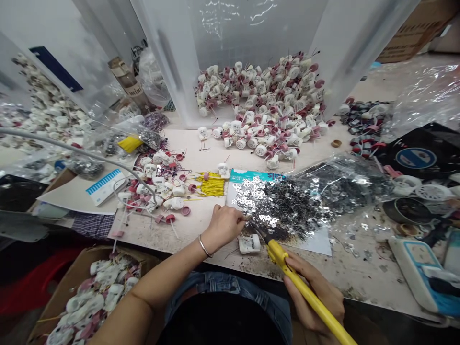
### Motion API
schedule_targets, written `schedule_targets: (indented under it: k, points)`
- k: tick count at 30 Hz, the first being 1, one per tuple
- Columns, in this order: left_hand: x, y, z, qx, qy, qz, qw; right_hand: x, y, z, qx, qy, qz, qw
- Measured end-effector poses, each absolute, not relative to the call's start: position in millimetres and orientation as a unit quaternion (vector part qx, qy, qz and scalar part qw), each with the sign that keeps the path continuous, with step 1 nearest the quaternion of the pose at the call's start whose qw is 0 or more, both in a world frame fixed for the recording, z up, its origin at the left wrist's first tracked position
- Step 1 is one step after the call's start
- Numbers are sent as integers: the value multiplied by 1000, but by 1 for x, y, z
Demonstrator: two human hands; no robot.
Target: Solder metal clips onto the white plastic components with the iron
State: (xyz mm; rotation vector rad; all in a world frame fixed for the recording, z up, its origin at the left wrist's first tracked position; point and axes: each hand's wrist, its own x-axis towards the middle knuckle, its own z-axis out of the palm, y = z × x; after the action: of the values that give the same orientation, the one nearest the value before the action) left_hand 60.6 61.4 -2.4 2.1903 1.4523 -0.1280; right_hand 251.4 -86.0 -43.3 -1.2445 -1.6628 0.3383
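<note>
Black top [223, 318] closest; right hand [318, 292] grips slanted yellow tool [277, 251]; left hand [225, 224] pinched, contents unclear; white part [250, 244] between.

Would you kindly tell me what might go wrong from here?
The yellow tool, held in the right hand, has its tip close to the left hand, so a slip might jab it. The white part beside them lies near the front edge of the table and might get knocked off.
</note>
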Motion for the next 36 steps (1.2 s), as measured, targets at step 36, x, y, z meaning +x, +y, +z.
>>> schedule_targets:
  k: [36]
  points:
    - [69,58,-1,804,541,-63,237,253,-82,-30,-481,-741,129,451]
